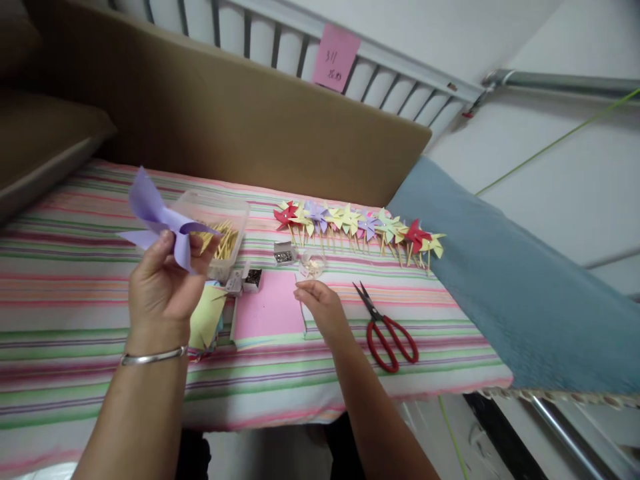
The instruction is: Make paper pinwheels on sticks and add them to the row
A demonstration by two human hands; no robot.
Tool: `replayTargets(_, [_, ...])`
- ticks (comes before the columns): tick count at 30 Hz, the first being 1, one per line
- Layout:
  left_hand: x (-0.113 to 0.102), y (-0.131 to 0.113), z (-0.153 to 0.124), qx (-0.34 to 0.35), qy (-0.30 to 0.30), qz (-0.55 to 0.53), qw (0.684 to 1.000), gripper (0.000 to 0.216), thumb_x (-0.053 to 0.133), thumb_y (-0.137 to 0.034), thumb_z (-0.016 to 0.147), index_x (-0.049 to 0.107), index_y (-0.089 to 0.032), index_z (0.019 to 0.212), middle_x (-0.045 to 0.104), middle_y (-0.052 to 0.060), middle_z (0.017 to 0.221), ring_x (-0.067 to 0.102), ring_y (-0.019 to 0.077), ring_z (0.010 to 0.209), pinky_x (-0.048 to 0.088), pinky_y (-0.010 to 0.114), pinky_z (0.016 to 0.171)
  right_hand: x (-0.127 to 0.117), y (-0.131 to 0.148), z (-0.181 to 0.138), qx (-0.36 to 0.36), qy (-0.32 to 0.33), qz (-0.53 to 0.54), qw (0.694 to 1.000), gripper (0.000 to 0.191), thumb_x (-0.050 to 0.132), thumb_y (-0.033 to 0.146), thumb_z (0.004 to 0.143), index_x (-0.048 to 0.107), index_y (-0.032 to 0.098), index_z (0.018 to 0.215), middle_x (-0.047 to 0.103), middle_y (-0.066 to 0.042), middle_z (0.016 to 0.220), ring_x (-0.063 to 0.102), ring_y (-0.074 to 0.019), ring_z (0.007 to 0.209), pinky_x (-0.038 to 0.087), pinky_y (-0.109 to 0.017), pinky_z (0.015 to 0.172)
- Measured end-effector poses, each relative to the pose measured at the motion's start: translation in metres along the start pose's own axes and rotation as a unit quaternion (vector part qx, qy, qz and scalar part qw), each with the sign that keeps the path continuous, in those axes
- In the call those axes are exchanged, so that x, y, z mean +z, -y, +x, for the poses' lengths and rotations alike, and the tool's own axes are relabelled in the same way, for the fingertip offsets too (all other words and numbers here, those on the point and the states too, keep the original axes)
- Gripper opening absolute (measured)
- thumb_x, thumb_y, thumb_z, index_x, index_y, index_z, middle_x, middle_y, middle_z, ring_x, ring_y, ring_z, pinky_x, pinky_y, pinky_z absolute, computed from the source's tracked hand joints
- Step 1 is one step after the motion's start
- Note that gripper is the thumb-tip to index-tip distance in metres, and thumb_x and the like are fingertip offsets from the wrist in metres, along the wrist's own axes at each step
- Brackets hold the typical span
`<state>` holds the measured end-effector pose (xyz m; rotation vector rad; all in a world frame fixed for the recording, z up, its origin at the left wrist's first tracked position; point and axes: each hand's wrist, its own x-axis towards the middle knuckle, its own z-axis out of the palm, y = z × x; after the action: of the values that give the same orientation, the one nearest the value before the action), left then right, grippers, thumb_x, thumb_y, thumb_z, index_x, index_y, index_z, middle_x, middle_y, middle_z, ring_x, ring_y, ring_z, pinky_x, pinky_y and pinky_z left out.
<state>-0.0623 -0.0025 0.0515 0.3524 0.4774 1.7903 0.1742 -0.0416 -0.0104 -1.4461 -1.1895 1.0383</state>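
Left fingers [159, 251] aloft with purple pinwheel [159, 216]

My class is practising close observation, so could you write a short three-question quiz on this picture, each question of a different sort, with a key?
1. Multiple choice: what colour is the paper pinwheel in the person's left hand?
A) red
B) purple
C) yellow

2. True or false: in the picture, the scissors lie to the left of the pink sheet.

3. Fill in the missing word: the see-through box partly behind the left hand holds many thin ____.

Key:
1. B, purple.
2. False: the scissors lie to the right of the pink sheet.
3. Sticks.
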Motion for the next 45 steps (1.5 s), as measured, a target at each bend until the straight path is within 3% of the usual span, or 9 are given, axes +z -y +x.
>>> replayTargets(7, [-0.009, -0.029, 0.003, 0.045, -0.031, -0.054, 0.997, 0.01, 0.065, -0.017, 0.075, 0.062, -0.023, 0.067, 0.068, -0.007, 0.065, 0.063, 0.0099, 0.062, 0.05, 0.043, 0.094, 0.038, 0.051, 0.027, -0.17, 0.057, -0.141, 0.974, 0.015, 0.06, 0.028, 0.077, 0.069, 0.02, 0.087, 0.069, -0.004, 0.085, 0.063, -0.0172, 0.08, 0.048, -0.032, 0.077])
replayTargets(12, [-0.017, -0.035, 0.006, 0.064, -0.04, -0.068, 0.995, 0.009, 0.069, -0.015, 0.071, 0.063, -0.021, 0.066, 0.067, -0.008, 0.065, 0.065, 0.0105, 0.064, 0.052, 0.043, 0.091, 0.096, 0.099, 0.077, -0.323, 0.168, -0.321, 0.874, 0.017, 0.055, 0.017, 0.079, 0.071, 0.021, 0.086, 0.07, -0.003, 0.09, 0.062, -0.0165, 0.087, 0.045, -0.03, 0.083])
replayTargets(17, [-0.02, -0.044, 0.009, 0.061, -0.062, -0.095, 0.992, 0.009, 0.066, -0.013, 0.072, 0.064, -0.018, 0.065, 0.066, -0.005, 0.062, 0.063, 0.0108, 0.064, 0.054, 0.039, 0.088, 0.149, 0.107, 0.126, -0.313, 0.284, -0.436, 0.795, 0.015, 0.067, 0.008, 0.061, 0.07, 0.023, 0.058, 0.068, 0.0, 0.064, 0.063, -0.0183, 0.072, 0.043, -0.028, 0.07])
replayTargets(21, [-0.022, -0.049, 0.011, 0.064, -0.075, -0.105, 0.99, 0.01, 0.065, -0.013, 0.073, 0.063, -0.017, 0.064, 0.065, -0.005, 0.061, 0.061, 0.0099, 0.062, 0.054, 0.038, 0.086, 0.172, 0.096, 0.14, -0.302, 0.291, -0.439, 0.795, 0.023, 0.075, 0.014, 0.05, 0.058, 0.023, 0.038, 0.056, 0.003, 0.042, 0.061, -0.017, 0.059, 0.043, -0.026, 0.061])
replayTargets(26, [-0.023, -0.046, 0.013, 0.064, -0.065, -0.089, 0.992, 0.007, 0.069, -0.016, 0.071, 0.065, -0.02, 0.066, 0.064, -0.006, 0.062, 0.061, 0.0112, 0.065, 0.053, 0.038, 0.087, 0.18, 0.096, 0.132, -0.287, 0.336, -0.445, 0.779, 0.018, 0.078, 0.015, 0.046, 0.064, 0.026, 0.047, 0.065, 0.001, 0.053, 0.064, -0.0204, 0.066, 0.045, -0.029, 0.063])
replayTargets(31, [-0.025, -0.043, 0.012, 0.065, -0.066, -0.091, 0.992, 0.008, 0.069, -0.016, 0.071, 0.064, -0.019, 0.065, 0.064, -0.005, 0.062, 0.06, 0.0108, 0.064, 0.053, 0.04, 0.088, 0.184, 0.101, 0.126, -0.268, 0.371, -0.467, 0.757, 0.018, 0.075, 0.014, 0.052, 0.072, 0.026, 0.065, 0.072, -0.001, 0.074, 0.065, -0.0211, 0.074, 0.045, -0.028, 0.067])
replayTargets(37, [-0.026, -0.042, 0.013, 0.08, -0.058, -0.095, 0.991, 0.011, 0.066, -0.014, 0.073, 0.063, -0.018, 0.064, 0.064, -0.004, 0.061, 0.059, 0.0105, 0.061, 0.054, 0.039, 0.085, 0.171, 0.114, 0.136, -0.254, 0.378, -0.478, 0.751, 0.013, 0.066, 0.01, 0.064, 0.073, 0.021, 0.067, 0.071, 0.0, 0.066, 0.063, -0.0173, 0.069, 0.042, -0.025, 0.067])
replayTargets(42, [-0.023, -0.038, 0.014, 0.072, -0.054, -0.096, 0.991, 0.008, 0.066, -0.014, 0.074, 0.064, -0.017, 0.066, 0.064, -0.003, 0.061, 0.059, 0.0104, 0.06, 0.055, 0.039, 0.084, 0.145, 0.122, 0.146, -0.274, 0.329, -0.459, 0.778, 0.018, 0.059, 0.01, 0.075, 0.074, 0.018, 0.082, 0.072, -0.003, 0.085, 0.063, -0.0154, 0.078, 0.043, -0.025, 0.072])
replayTargets(45, [-0.022, -0.035, 0.013, 0.068, -0.051, -0.093, 0.992, 0.009, 0.067, -0.013, 0.073, 0.063, -0.017, 0.065, 0.064, -0.004, 0.063, 0.06, 0.0103, 0.061, 0.055, 0.038, 0.084, 0.127, 0.124, 0.139, -0.28, 0.265, -0.349, 0.854, 0.015, 0.059, 0.016, 0.078, 0.073, 0.017, 0.084, 0.072, -0.005, 0.093, 0.063, -0.0155, 0.087, 0.044, -0.027, 0.079])
